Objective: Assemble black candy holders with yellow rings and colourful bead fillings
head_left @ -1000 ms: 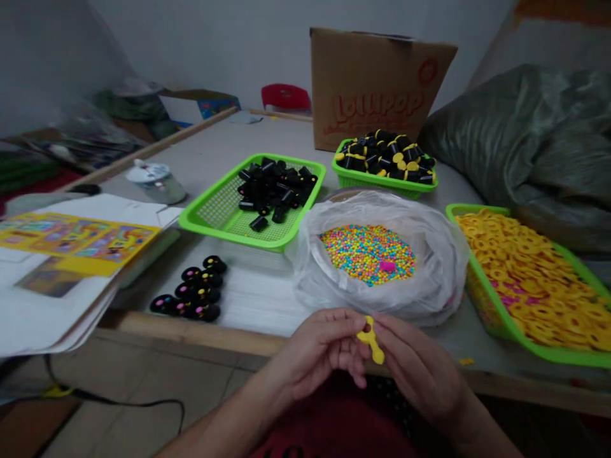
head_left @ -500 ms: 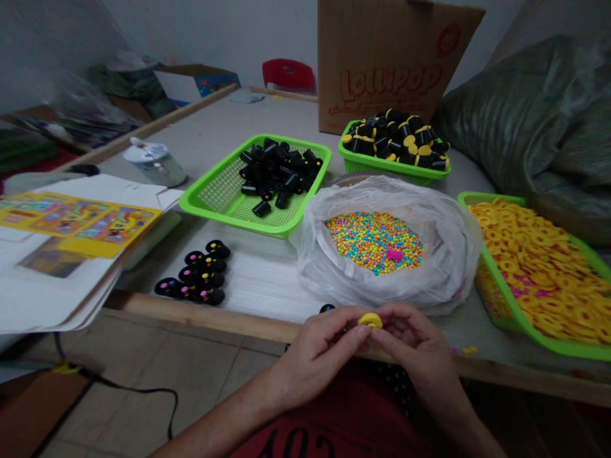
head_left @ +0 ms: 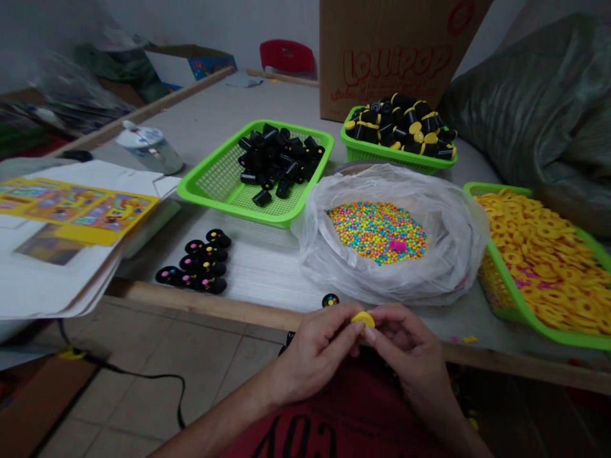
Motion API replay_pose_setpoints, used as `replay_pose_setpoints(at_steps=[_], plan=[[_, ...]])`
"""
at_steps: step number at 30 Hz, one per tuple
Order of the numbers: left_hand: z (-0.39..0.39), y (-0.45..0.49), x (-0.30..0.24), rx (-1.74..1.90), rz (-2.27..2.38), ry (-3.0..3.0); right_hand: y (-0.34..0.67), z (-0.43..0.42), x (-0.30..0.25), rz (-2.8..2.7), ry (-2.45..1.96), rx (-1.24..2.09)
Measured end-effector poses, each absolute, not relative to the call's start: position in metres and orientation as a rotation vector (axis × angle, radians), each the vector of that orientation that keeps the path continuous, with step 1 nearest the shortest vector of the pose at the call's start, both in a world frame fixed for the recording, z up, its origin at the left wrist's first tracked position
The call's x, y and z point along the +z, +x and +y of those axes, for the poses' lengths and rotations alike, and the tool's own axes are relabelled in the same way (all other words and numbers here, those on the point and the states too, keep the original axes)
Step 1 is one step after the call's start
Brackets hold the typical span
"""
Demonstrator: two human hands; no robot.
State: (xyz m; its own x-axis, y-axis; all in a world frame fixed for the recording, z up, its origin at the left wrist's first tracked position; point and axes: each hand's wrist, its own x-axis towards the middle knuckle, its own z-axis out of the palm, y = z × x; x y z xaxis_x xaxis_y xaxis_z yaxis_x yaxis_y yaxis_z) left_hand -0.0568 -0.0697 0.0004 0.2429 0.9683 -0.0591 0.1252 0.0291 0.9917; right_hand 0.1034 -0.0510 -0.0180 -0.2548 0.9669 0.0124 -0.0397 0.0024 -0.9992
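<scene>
Both hands meet at the table's front edge around a small round yellow cap [head_left: 363, 319]. My left hand [head_left: 317, 353] pinches it from the left, thumb on top. From the other side, my right hand [head_left: 410, 350] grips it with thumb and curled fingers. What sits below the cap is hidden by the fingers. Just beyond my left hand stands a black cup [head_left: 330, 300] with coloured beads in it. A clear plastic bag [head_left: 458, 216], spread open in a bowl, holds colourful candy beads [head_left: 377, 229] and a small pink scoop-like piece [head_left: 397, 245].
Several black cups [head_left: 205, 264] stand grouped at left. One green basket [head_left: 191, 187] holds black cups, another [head_left: 353, 152] black cups with yellow caps, a third [head_left: 506, 299] yellow rings. Paper sheets [head_left: 57, 286], a lidded tub [head_left: 150, 149], a cardboard box [head_left: 382, 38] and a big sack [head_left: 539, 121] surround them.
The view has tilted slightly down, so the table things sit higher. The yellow cap has tilted in my fingers, showing its flat face. More of the nearby black cup shows.
</scene>
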Motion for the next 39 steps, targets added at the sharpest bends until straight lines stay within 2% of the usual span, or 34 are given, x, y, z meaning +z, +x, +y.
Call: replay_pose_setpoints(at_steps=[6,13,18,22,27,39], plan=[[-0.070,-0.057,-0.005,0.965,1.048,1.110,0.103,-0.051,-0.023,-1.346,-1.022,1.510],[-0.086,-0.065,-0.010,0.855,1.072,1.000,0.117,-0.050,-0.022,-2.180,-0.793,0.861],[-0.091,-0.088,-0.013,0.888,1.358,0.996,0.110,-0.049,-0.035,-2.196,-0.841,0.718],[-0.077,-0.102,-0.019,0.902,1.517,1.157,0.092,-0.041,-0.046,-2.135,-0.975,0.688],[-0.062,-0.099,-0.024,0.847,1.456,1.444,0.076,-0.032,-0.051,-2.210,-0.953,0.658],[-0.055,-0.097,-0.035,0.851,1.468,1.224,0.070,-0.029,-0.054,-2.235,-0.973,0.768]])
